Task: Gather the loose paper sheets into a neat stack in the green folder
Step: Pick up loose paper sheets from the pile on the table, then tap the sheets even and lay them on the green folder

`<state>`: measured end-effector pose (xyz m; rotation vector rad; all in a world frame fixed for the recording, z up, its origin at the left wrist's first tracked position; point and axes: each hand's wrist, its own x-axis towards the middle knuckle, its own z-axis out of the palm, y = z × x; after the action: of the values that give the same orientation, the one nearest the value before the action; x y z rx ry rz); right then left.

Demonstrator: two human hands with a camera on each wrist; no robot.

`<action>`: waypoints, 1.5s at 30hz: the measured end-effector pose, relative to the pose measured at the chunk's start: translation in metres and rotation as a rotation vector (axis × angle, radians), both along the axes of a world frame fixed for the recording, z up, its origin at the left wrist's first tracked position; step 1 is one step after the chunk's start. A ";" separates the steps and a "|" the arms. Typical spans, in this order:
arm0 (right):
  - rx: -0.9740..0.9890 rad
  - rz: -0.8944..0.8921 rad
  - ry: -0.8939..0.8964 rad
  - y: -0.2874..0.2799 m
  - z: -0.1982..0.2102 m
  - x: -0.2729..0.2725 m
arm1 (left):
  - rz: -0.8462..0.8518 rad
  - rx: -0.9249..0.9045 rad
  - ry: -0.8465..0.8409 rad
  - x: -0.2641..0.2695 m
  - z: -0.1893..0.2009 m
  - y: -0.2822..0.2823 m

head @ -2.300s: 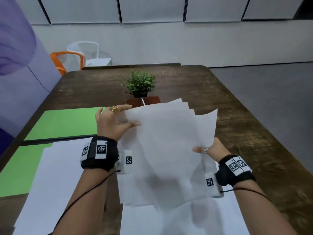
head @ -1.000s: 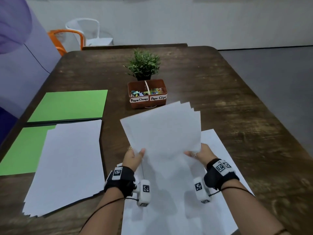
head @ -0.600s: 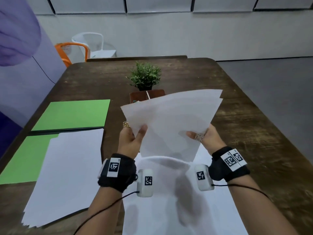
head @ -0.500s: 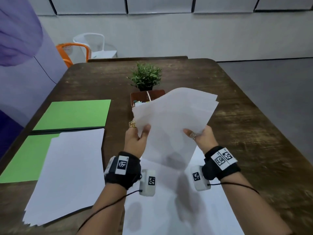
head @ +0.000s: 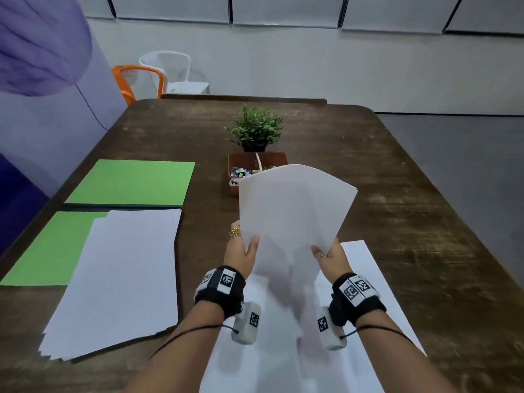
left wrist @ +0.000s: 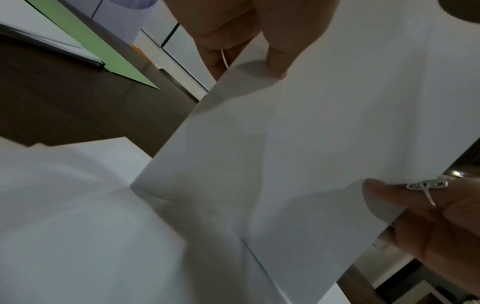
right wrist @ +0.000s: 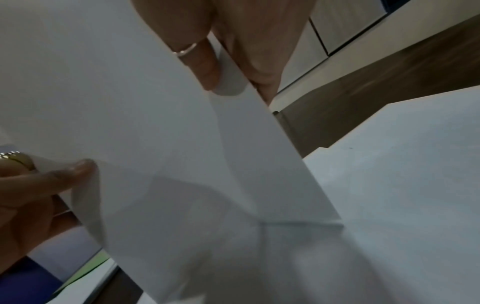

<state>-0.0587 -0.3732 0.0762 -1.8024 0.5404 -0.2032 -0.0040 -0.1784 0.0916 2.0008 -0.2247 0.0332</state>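
A bundle of white paper sheets [head: 293,211] stands upright in front of me, edges nearly aligned. My left hand [head: 243,251] pinches its lower left edge and my right hand [head: 326,255] pinches its lower right edge. In the wrist views a thumb lies on the near face of the bundle [left wrist: 324,123] [right wrist: 130,102], with fingers behind. The bundle's bottom edge meets a loose white sheet [head: 360,316] lying flat on the table. The green folder [head: 133,182] lies open at the left. A white paper stack [head: 122,276] rests on its near half.
A small potted plant [head: 256,129] and a brown tray of clips [head: 246,165] stand just beyond the held sheets. The dark wooden table [head: 411,222] runs on to the right. An orange chair [head: 136,80] and a white chair [head: 175,69] stand past the far edge.
The fanned, right-tilted sheets have come together into one upright bundle. Both hands have moved closer together and lower, bringing its bottom edge down onto the flat sheet.
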 end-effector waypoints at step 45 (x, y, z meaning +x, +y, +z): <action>-0.072 0.333 0.693 0.329 -0.062 0.149 | 0.425 0.531 1.003 0.136 -0.072 0.367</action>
<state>0.0907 -0.0445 0.0138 -1.9855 0.7007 0.6607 0.1321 0.1889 0.0197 2.2861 0.9128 -0.8111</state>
